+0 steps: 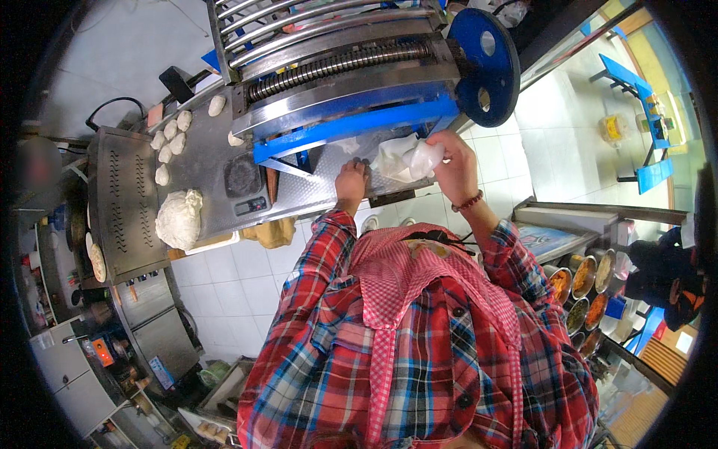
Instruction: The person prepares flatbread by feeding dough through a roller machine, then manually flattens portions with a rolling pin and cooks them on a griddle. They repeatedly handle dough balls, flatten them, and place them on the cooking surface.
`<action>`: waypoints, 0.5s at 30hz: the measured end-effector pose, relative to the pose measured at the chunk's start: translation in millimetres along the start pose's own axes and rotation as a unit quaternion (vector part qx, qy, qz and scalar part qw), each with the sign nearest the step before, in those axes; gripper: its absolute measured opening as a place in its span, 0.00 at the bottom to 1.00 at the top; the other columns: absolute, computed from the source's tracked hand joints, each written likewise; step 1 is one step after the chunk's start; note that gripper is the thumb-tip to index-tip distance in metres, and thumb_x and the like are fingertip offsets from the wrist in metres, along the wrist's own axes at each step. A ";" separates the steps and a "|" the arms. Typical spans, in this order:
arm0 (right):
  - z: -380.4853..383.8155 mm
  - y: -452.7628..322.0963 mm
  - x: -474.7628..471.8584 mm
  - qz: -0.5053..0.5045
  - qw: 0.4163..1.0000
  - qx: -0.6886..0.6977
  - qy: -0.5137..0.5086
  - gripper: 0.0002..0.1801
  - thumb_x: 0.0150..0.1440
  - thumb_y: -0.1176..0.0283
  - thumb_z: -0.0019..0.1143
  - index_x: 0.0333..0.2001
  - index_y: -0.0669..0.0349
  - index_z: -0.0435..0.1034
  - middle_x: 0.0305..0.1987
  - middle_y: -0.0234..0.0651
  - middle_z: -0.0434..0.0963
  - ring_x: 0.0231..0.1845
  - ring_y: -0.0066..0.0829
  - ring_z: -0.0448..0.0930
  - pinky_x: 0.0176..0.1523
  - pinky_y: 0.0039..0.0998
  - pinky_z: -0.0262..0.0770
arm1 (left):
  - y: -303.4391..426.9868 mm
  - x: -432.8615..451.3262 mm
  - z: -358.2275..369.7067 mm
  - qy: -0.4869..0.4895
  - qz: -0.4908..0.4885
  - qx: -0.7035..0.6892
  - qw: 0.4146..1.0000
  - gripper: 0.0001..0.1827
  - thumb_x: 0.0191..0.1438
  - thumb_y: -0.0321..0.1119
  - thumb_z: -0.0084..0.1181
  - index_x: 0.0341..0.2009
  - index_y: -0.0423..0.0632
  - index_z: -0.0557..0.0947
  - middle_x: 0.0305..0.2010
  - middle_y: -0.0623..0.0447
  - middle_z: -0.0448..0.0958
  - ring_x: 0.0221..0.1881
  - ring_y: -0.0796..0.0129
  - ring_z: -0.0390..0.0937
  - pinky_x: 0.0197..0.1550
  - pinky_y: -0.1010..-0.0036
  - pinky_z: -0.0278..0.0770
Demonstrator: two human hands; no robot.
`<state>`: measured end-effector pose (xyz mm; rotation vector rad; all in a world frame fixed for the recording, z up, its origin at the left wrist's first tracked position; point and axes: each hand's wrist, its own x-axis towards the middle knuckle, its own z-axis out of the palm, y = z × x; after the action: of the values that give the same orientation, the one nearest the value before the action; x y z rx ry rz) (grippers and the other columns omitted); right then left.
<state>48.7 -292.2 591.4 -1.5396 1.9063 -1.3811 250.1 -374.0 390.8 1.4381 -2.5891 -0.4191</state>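
Observation:
My right hand [457, 168] pinches a crumpled, translucent white sheet [395, 160] at the right end of the steel counter [305, 193]. Whether that sheet is plastic film or thin dough I cannot tell. Just left of it, my left hand [351, 182] rests at the counter's front edge, fingertips down by a small dark patch; what lies beneath them is hidden. Above both hands stands a roller machine with a blue frame [359, 126], a ribbed steel roller [342, 66] and a blue handwheel [487, 67].
Left along the counter are a digital scale [244, 179], a large dough lump [179, 219] and several small dough pieces [178, 143]. A vented steel appliance [128, 205] stands at the far left. Round food containers [583, 275] are on my right, and blue benches [655, 177] stand beyond.

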 end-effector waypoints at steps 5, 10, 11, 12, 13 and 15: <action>-27.0 -30.6 4.5 -0.046 0.998 0.041 0.018 0.18 0.34 0.93 0.46 0.31 0.64 0.68 0.32 0.33 0.74 0.31 0.27 0.75 0.32 0.22 0.69 | -14.9 -22.7 -2.0 0.036 0.004 -0.032 0.999 0.13 0.44 0.35 0.55 0.37 0.49 0.74 0.41 0.48 0.70 0.41 0.53 0.70 0.38 0.63 0.73; -37.8 -49.4 3.9 -0.022 0.998 0.048 0.027 0.17 0.35 0.92 0.50 0.30 0.63 0.68 0.29 0.29 0.71 0.29 0.21 0.72 0.31 0.20 0.67 | -32.5 -63.7 -11.8 0.028 -0.146 -0.077 0.986 0.11 0.45 0.33 0.54 0.34 0.45 0.73 0.36 0.45 0.70 0.36 0.49 0.71 0.35 0.59 0.72; -37.0 -50.1 4.0 -0.030 0.998 0.048 0.025 0.17 0.35 0.92 0.49 0.30 0.62 0.68 0.29 0.29 0.71 0.29 0.21 0.72 0.31 0.20 0.67 | -35.3 -63.3 -13.3 0.036 -0.172 -0.080 0.981 0.11 0.45 0.33 0.54 0.34 0.45 0.73 0.36 0.44 0.70 0.35 0.49 0.72 0.35 0.58 0.72; -35.2 -51.2 4.0 -0.039 0.998 0.048 0.020 0.17 0.35 0.92 0.49 0.30 0.62 0.68 0.30 0.29 0.72 0.29 0.21 0.72 0.31 0.20 0.67 | -38.8 -63.2 -13.8 0.046 -0.200 -0.083 0.975 0.11 0.45 0.33 0.54 0.34 0.45 0.73 0.36 0.44 0.69 0.35 0.48 0.72 0.35 0.58 0.72; -33.4 -52.2 4.0 -0.049 0.997 0.049 0.016 0.17 0.35 0.92 0.49 0.31 0.62 0.68 0.30 0.29 0.72 0.29 0.22 0.72 0.31 0.20 0.67 | -42.1 -62.1 -14.0 0.056 -0.228 -0.086 0.968 0.11 0.45 0.33 0.54 0.34 0.44 0.73 0.36 0.43 0.69 0.35 0.48 0.72 0.35 0.57 0.72; -27.9 -54.0 5.6 -0.045 0.997 0.060 0.008 0.16 0.36 0.91 0.49 0.30 0.61 0.68 0.30 0.31 0.72 0.28 0.24 0.73 0.31 0.21 0.68 | -46.6 -49.8 -14.5 0.115 -0.225 -0.064 0.966 0.10 0.46 0.32 0.53 0.34 0.44 0.73 0.36 0.42 0.69 0.34 0.46 0.73 0.34 0.57 0.72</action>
<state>56.4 -281.2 650.9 -1.5782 1.7489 -1.5208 317.9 -357.6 390.2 1.8979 -2.0111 -0.4316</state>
